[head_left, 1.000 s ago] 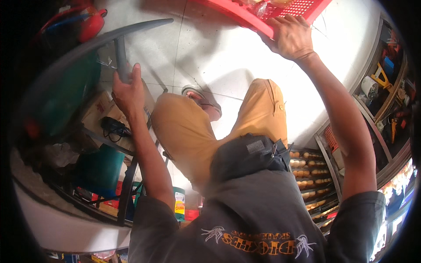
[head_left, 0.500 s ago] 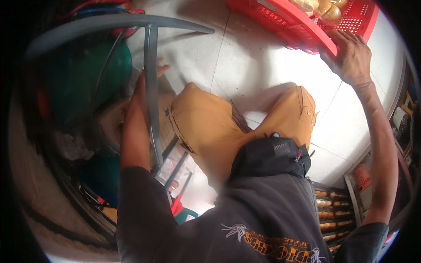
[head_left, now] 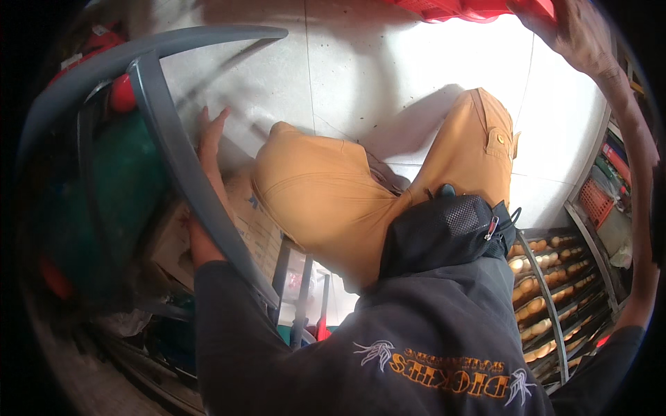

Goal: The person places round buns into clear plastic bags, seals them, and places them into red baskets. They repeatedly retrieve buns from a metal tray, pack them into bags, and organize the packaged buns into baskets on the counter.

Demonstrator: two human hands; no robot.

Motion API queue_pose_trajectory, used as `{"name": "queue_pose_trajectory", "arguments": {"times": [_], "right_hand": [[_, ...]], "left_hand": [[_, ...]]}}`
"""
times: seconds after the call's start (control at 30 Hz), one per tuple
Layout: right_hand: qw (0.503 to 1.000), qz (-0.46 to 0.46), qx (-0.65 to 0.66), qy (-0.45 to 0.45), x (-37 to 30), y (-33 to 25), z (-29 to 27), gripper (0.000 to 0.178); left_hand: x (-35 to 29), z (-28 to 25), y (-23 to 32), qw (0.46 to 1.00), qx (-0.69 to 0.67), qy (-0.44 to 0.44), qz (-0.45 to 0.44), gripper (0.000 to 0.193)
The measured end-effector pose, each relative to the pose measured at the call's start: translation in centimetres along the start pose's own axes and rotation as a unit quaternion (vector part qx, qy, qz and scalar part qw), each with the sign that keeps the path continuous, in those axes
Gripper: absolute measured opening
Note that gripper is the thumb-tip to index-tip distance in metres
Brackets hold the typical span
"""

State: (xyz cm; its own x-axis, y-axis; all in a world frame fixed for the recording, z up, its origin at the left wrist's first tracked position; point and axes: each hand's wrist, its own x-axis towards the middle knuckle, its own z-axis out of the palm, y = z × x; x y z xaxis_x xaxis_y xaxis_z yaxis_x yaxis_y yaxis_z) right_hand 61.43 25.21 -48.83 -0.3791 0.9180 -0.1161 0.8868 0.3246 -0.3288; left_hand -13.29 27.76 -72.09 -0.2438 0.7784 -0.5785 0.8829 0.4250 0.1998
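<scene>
Gripping a red basket's rim at the top right, the other hand spread beside a grey frame

The red basket (head_left: 458,8) is cut off by the upper edge of the frame, right of centre; its near corner sits within the curl of the right hand (head_left: 576,38), which looks clamped on that rim, though the fingertips are too near the edge to see fully. The right arm runs up the right side of the picture, the wrist angled toward upper left. At centre left, the left hand (head_left: 211,135) has its fingers apart and nothing between them, pointing up the frame. The grey frame (head_left: 168,135) crosses in front of the left forearm, its curved bar in the upper left and its straight bar slanting to lower centre; whether hand and bar touch, I cannot tell. A printed carton (head_left: 260,218) lies below that hand, beside the bent knee
</scene>
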Motion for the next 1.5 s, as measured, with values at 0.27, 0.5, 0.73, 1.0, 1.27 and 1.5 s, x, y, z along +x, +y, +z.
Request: {"name": "queue_pose_trajectory", "arguments": {"times": [0.27, 0.5, 0.73, 1.0, 1.27, 1.5], "right_hand": [[0.983, 0.092, -0.156, -0.031, 0.0, -12.4, -3.6, 0.022], [0.975, 0.060, -0.210, 0.045, 1.9, -7.3, 4.9, 0.055], [0.988, 0.038, -0.148, -0.012, 8.2, -6.2, 10.7, 0.040], [0.993, -0.010, -0.118, -0.004, 10.4, -3.5, 16.7, 0.047], [0.798, 0.138, 0.574, -0.121, 0.7, -14.7, 10.7, 0.095], [0.670, 0.107, 0.688, -0.256, -11.1, -31.3, -10.3, 0.048]], "left_hand": [[0.8, 3.3, 2.7, 0.997, -0.027, 0.013, 0.066, 0.075], [4.4, -2.2, -6.3, 0.985, -0.140, 0.090, 0.049, 0.022], [-3.2, -0.9, 3.4, 0.921, -0.378, 0.021, -0.089, 0.017], [-12.4, 3.0, 11.5, 0.904, -0.288, 0.315, 0.004, 0.032], [-44.7, -0.4, 25.0, 0.759, -0.651, 0.003, 0.016, 0.018], [-55.8, -13.0, 27.8, 0.572, -0.806, -0.131, 0.076, 0.025]]}}
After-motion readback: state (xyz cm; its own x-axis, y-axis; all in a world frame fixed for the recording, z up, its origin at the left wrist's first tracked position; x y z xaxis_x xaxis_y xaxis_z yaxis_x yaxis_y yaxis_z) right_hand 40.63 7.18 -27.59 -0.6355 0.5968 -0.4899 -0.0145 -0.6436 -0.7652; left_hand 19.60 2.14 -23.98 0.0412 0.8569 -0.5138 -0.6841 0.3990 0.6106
